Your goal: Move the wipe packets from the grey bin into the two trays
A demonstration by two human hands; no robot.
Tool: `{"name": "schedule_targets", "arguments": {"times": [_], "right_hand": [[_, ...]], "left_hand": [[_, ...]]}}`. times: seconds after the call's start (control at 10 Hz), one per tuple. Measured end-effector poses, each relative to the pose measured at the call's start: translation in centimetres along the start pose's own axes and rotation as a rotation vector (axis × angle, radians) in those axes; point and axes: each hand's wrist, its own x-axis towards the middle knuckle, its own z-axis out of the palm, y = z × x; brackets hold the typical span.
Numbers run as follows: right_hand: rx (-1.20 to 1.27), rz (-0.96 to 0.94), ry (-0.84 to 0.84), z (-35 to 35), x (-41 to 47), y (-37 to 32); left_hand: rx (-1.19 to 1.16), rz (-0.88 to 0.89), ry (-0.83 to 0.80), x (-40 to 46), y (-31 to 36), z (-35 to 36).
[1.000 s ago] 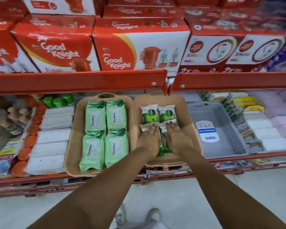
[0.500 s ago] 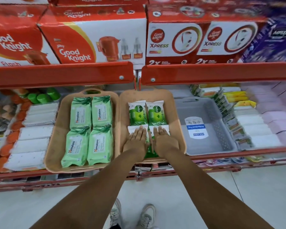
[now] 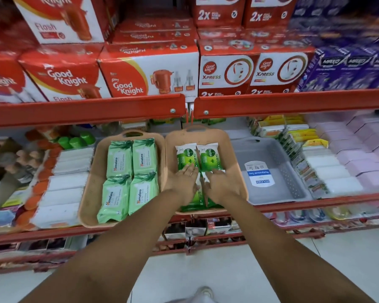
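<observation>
Two tan trays stand side by side on the shelf. The left tray (image 3: 90, 186) holds several pale green Himalaya wipe packets (image 3: 120, 158). In the right tray (image 3: 235, 162), two green and white Dettol packets (image 3: 187, 156) lie at the back. Two more Dettol packets (image 3: 198, 199) lie at the front, mostly hidden. My left hand (image 3: 184, 182) and my right hand (image 3: 222, 185) rest flat on those front packets with fingers extended, not gripping. The grey bin (image 3: 298, 180) to the right shows only a label on its floor.
A red shelf rail (image 3: 85, 110) overhangs the trays, with Good Knight boxes (image 3: 149, 73) stacked above it. White soap bars (image 3: 66, 182) sit left of the trays and stacked small packs (image 3: 328, 169) right of the bin. The red shelf lip (image 3: 315, 202) runs along the front.
Both hands stay flat on the front Dettol packets and have drawn slightly apart. The view has tilted up, showing more of the upper shelf.
</observation>
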Motion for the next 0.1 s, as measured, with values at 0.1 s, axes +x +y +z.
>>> {"name": "schedule_targets", "arguments": {"times": [0.1], "right_hand": [[0.037,-0.076,0.231,-3.17,-1.95,-1.51]], "left_hand": [[-0.087,0.034,0.253,-2.22,-0.24,-2.70]]}}
